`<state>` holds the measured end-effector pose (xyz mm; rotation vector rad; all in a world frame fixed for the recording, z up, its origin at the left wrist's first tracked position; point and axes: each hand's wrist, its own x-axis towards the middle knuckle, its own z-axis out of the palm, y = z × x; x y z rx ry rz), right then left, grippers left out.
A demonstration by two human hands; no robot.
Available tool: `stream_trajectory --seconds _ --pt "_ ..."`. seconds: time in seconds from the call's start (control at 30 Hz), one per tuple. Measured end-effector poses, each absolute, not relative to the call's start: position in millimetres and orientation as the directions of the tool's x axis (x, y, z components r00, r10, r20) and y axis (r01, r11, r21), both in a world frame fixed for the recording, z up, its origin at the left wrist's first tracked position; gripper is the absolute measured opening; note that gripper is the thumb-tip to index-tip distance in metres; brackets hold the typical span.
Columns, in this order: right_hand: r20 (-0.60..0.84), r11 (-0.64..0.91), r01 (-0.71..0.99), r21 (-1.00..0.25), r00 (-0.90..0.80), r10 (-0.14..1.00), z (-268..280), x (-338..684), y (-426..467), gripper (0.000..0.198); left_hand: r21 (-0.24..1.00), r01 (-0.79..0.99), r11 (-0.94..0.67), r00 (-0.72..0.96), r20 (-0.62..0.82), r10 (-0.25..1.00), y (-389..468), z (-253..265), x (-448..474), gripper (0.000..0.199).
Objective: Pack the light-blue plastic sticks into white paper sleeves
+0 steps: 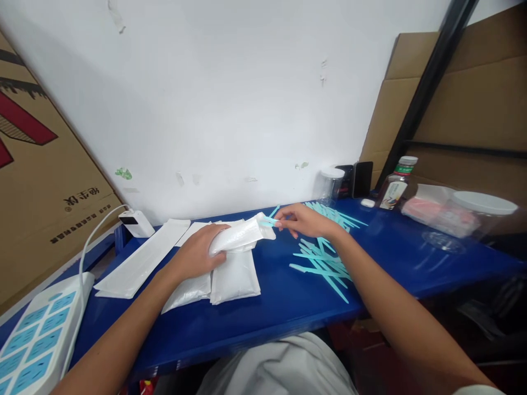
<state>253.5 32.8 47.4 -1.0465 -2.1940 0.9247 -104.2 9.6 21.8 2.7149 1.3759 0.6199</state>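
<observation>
My left hand is wrapped round a white padded envelope, held above the table with its mouth facing right. My right hand is closed in a pinch on thin turquoise plastic sticks at that mouth; how many it grips I cannot tell. Under the held envelope lie other white padded envelopes, plump and flat on the table. Beneath and beyond my right forearm, loose turquoise sticks spread in a near pile and a far pile.
The blue table stands against a white wall. Flat white envelopes lie at left, near a white charger and a power strip. At right stand a bottle, a lidded jar and a larger clear tub.
</observation>
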Motion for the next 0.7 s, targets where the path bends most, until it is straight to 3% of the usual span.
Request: stream_trajectory --seconds 0.23,0.33,0.53,0.6,0.7 --pt "0.394 0.775 0.477 -0.415 -0.674 0.625 43.0 216.2 15.1 0.025 0.154 0.745 -0.649 0.563 0.376 0.736 5.8 19.5 -96.7 0.06" --pt "0.508 0.808 0.439 -0.393 -0.629 0.589 40.3 200.8 10.2 0.023 0.161 0.72 -0.675 0.577 0.4 0.712 3.8 20.7 -93.8 0.059" --pt "0.833 0.877 0.209 -0.434 -0.278 0.478 41.2 188.1 -0.3 0.01 0.263 0.707 -0.657 0.476 0.509 0.717 1.7 23.5 -89.8 0.051" --pt "0.877 0.866 0.226 -0.445 -0.084 0.472 47.5 193.1 -2.9 0.013 0.319 0.698 -0.642 0.402 0.567 0.719 -0.4 26.2 -87.8 0.046" --pt "0.871 0.785 0.38 -0.489 0.16 0.465 54.2 213.4 5.8 0.024 0.417 0.684 -0.598 0.212 0.671 0.71 -1.4 30.1 -88.0 0.037"
